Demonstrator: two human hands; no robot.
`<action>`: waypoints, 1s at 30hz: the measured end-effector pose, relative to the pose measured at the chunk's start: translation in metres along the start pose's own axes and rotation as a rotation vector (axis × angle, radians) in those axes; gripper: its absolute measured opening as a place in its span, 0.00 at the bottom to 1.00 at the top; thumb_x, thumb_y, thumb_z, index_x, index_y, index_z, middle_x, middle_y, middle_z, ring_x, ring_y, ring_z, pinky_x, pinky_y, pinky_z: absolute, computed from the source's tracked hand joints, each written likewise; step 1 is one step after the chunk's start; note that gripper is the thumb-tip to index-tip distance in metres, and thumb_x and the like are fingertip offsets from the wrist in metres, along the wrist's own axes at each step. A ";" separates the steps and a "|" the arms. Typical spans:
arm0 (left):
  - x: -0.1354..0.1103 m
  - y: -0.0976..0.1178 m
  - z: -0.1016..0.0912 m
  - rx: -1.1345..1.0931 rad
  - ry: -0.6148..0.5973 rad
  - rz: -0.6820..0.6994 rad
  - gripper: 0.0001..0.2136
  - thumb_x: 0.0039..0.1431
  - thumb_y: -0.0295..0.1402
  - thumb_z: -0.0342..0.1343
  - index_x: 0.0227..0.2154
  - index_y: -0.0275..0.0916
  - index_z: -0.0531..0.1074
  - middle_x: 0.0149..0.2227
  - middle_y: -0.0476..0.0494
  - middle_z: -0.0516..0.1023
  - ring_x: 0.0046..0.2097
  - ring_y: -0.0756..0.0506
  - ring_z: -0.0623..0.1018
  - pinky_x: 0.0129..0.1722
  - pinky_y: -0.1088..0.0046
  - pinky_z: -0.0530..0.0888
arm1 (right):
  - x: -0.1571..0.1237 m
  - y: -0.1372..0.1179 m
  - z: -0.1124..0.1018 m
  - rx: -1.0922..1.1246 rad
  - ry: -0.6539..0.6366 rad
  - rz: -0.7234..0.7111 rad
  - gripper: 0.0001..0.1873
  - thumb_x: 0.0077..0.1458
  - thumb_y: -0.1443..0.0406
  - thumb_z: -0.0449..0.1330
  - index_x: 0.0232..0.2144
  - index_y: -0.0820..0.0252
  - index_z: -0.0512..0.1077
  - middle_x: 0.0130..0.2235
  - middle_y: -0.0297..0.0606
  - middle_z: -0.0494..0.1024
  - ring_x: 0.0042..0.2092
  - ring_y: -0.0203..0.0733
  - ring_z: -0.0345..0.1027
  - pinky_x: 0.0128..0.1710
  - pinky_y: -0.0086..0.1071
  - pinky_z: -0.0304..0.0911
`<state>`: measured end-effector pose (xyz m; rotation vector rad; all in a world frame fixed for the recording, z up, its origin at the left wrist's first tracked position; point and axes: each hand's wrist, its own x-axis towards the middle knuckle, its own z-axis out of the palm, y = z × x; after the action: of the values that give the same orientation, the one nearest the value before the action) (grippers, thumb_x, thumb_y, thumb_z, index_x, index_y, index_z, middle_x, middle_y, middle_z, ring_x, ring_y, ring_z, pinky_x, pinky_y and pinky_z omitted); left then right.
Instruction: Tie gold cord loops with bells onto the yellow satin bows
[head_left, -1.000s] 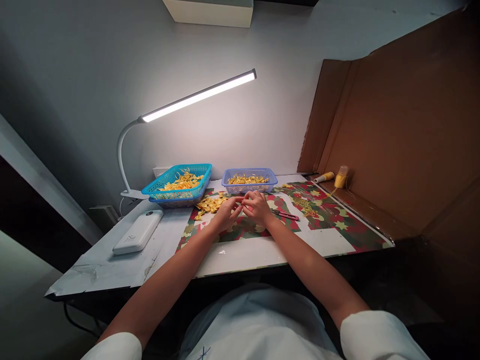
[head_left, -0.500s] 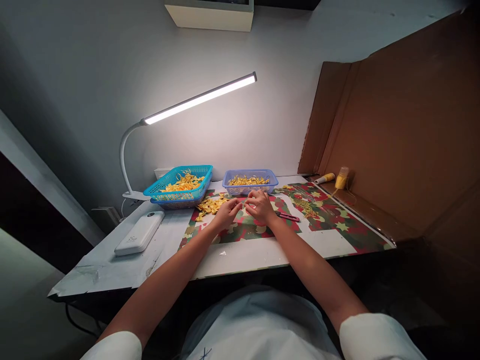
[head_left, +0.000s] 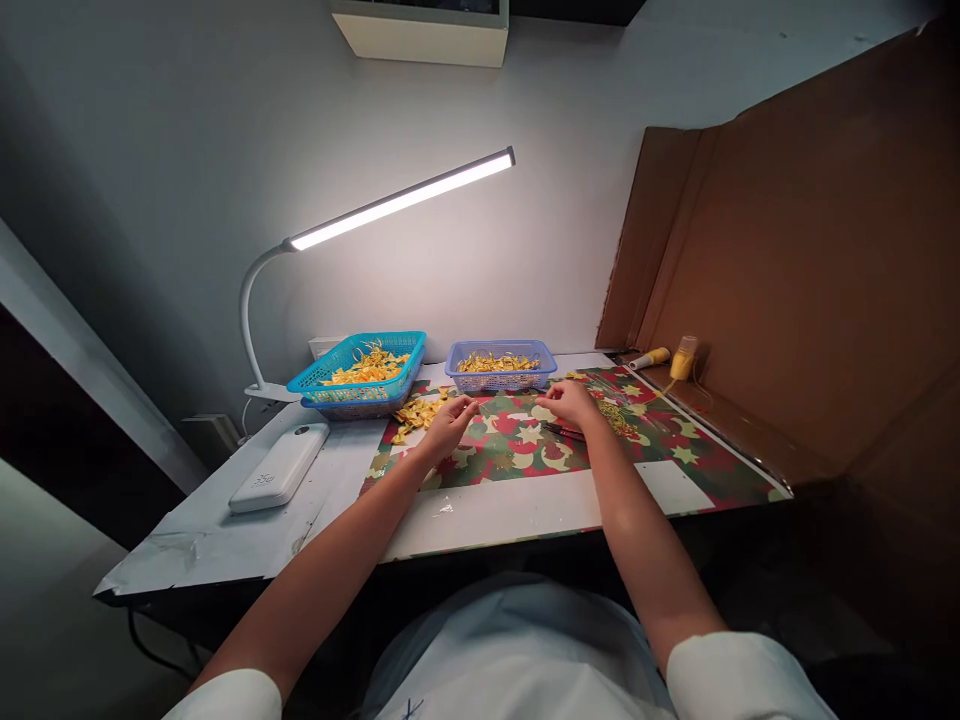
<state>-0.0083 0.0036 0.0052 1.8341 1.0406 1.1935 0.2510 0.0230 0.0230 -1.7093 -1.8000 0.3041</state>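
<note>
My left hand is above the camouflage-patterned mat, thumb and fingers pinched together. What it pinches, if anything, is too small to make out. Right beside it lies a pile of shiny yellow ribbon pieces, some of them bow-shaped. A hand's width or so to the right, my right hand also pinches, its fingertips pointing left; its contents are too fine to tell. Under its wrist lies a slim dark tool, partly covered. A tangle of thin gold ties rests just right of that wrist.
Behind my hands stand a teal basket of yellow ribbon pieces, stacked on another basket, and a purple basket of gold pieces. A white power bank is at left under a desk lamp. Cardboard walls the right side.
My hands were together over the mat. Now the right hand has drawn away to the right, over the dark tool, while the left stays nearly in place.
</note>
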 end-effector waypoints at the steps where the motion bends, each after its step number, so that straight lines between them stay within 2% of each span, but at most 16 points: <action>1: 0.000 0.000 0.001 -0.008 -0.003 -0.001 0.14 0.55 0.45 0.50 0.26 0.39 0.64 0.16 0.58 0.53 0.19 0.53 0.53 0.20 0.77 0.52 | 0.000 0.005 -0.005 0.012 -0.088 0.044 0.16 0.42 0.53 0.65 0.22 0.61 0.73 0.26 0.36 0.75 0.31 0.39 0.65 0.31 0.29 0.54; 5: -0.001 0.000 0.003 -0.049 -0.002 -0.024 0.14 0.55 0.46 0.50 0.26 0.39 0.63 0.16 0.58 0.52 0.19 0.54 0.53 0.20 0.77 0.53 | -0.002 0.018 -0.020 0.000 -0.380 0.137 0.17 0.29 0.55 0.71 0.21 0.60 0.74 0.25 0.33 0.75 0.29 0.37 0.66 0.27 0.28 0.55; 7: -0.002 0.001 0.003 -0.078 -0.001 -0.040 0.15 0.54 0.47 0.50 0.26 0.39 0.63 0.16 0.59 0.52 0.18 0.54 0.53 0.20 0.77 0.53 | -0.004 0.019 -0.023 -0.026 -0.472 0.178 0.16 0.26 0.59 0.73 0.19 0.60 0.74 0.24 0.33 0.75 0.29 0.37 0.66 0.27 0.28 0.55; 9: -0.002 0.002 0.004 -0.108 -0.003 -0.062 0.15 0.54 0.47 0.50 0.26 0.39 0.63 0.16 0.59 0.52 0.18 0.54 0.52 0.19 0.78 0.53 | -0.005 0.017 -0.025 -0.029 -0.517 0.210 0.13 0.26 0.62 0.73 0.18 0.60 0.74 0.23 0.33 0.74 0.28 0.37 0.65 0.26 0.28 0.55; 17: -0.003 0.004 0.005 -0.172 -0.007 -0.156 0.15 0.52 0.47 0.52 0.27 0.40 0.63 0.16 0.60 0.50 0.17 0.55 0.51 0.17 0.79 0.51 | -0.011 0.003 -0.020 0.006 -0.517 0.190 0.10 0.34 0.64 0.70 0.18 0.61 0.73 0.16 0.30 0.67 0.22 0.34 0.60 0.23 0.28 0.53; 23: -0.003 0.004 0.005 -0.203 0.005 -0.201 0.14 0.52 0.46 0.52 0.27 0.40 0.62 0.16 0.61 0.50 0.17 0.55 0.52 0.15 0.80 0.53 | -0.006 0.001 -0.007 -0.023 -0.386 0.104 0.15 0.44 0.66 0.67 0.15 0.62 0.66 0.15 0.29 0.65 0.20 0.30 0.56 0.21 0.26 0.49; 25: -0.004 0.004 0.005 -0.223 0.006 -0.210 0.14 0.52 0.46 0.52 0.27 0.40 0.62 0.16 0.61 0.50 0.16 0.56 0.51 0.15 0.81 0.53 | -0.004 -0.002 0.000 0.112 -0.302 0.155 0.16 0.50 0.63 0.63 0.17 0.61 0.63 0.17 0.31 0.67 0.20 0.30 0.57 0.19 0.25 0.49; 27: -0.004 0.005 0.006 -0.243 0.003 -0.223 0.14 0.52 0.46 0.53 0.28 0.40 0.62 0.15 0.61 0.50 0.16 0.56 0.51 0.15 0.81 0.53 | -0.004 -0.010 0.009 0.366 -0.224 0.217 0.16 0.56 0.61 0.59 0.21 0.59 0.59 0.19 0.31 0.69 0.19 0.30 0.59 0.18 0.24 0.49; 29: -0.004 0.006 0.006 -0.255 0.001 -0.239 0.14 0.52 0.46 0.53 0.28 0.40 0.62 0.15 0.62 0.49 0.16 0.56 0.51 0.14 0.81 0.54 | -0.006 -0.024 0.020 0.609 -0.242 0.222 0.15 0.59 0.59 0.54 0.25 0.57 0.56 0.19 0.29 0.68 0.18 0.30 0.57 0.16 0.23 0.47; 30: -0.005 0.007 0.006 -0.259 0.002 -0.247 0.14 0.52 0.46 0.53 0.28 0.40 0.62 0.15 0.62 0.49 0.15 0.56 0.51 0.14 0.81 0.54 | -0.009 -0.033 0.025 0.685 -0.305 0.205 0.15 0.61 0.58 0.52 0.26 0.57 0.55 0.18 0.27 0.65 0.17 0.29 0.54 0.16 0.22 0.45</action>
<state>-0.0021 -0.0043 0.0076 1.4598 1.0273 1.1231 0.2096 0.0164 0.0197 -1.3849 -1.4594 1.1733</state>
